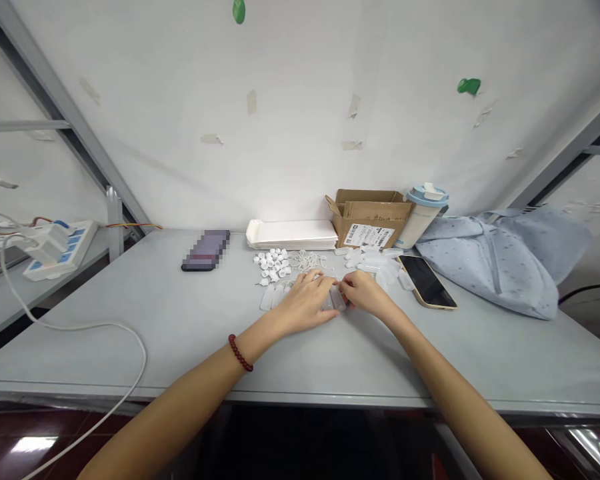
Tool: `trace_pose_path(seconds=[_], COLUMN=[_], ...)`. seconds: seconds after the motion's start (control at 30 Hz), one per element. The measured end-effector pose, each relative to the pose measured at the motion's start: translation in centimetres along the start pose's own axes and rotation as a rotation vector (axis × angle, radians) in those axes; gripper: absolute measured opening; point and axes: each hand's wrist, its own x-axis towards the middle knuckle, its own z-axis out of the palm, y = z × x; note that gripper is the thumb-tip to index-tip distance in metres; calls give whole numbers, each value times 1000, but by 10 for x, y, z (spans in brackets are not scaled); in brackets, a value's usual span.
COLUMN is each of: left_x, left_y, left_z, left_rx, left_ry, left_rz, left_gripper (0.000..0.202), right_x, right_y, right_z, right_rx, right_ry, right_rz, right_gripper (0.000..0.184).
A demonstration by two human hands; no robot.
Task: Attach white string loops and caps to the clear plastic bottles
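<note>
A row of small translucent flat plastic bottles [267,298] lies on the table, partly hidden by my left hand [307,303]. That hand lies over them with its fingers stretched out, its fingertips close to the right end of the row. Beside it, my right hand [364,291] is closed in a pinch at the top of the rightmost bottle [337,298]; what the fingertips grip is hidden. Behind my left hand are a heap of small white caps [273,264] and a tangle of white cords [307,260]. More translucent pieces [387,272] lie loose behind my right hand.
At the back stand a white stack of boxes or card [293,235], an open cardboard box [370,219] and a lidded cup [420,217]. Phones lie left [206,251] and right [429,283]. A blue patterned cloth [495,267] and a white cable [80,327] flank the table.
</note>
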Motion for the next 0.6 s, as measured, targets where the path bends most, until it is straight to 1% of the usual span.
trace_pose_path(seconds=[0.3,0.47,0.6], left_x=[0,-1,-2], left_y=[-1,-2,-2], left_z=[1,-1,-6], left_rx=[2,4,-7], left_ry=[15,7,-7], left_rz=[6,6,-20], left_gripper=[42,43,48], right_x=[-4,-5,-5], right_y=[-1,-1,0], right_z=[-3,-8,-8], right_rx=[4,34,48], right_ry=[19,-13,-34], right_rz=[-7,-37,-53], right_gripper=[31,33,33])
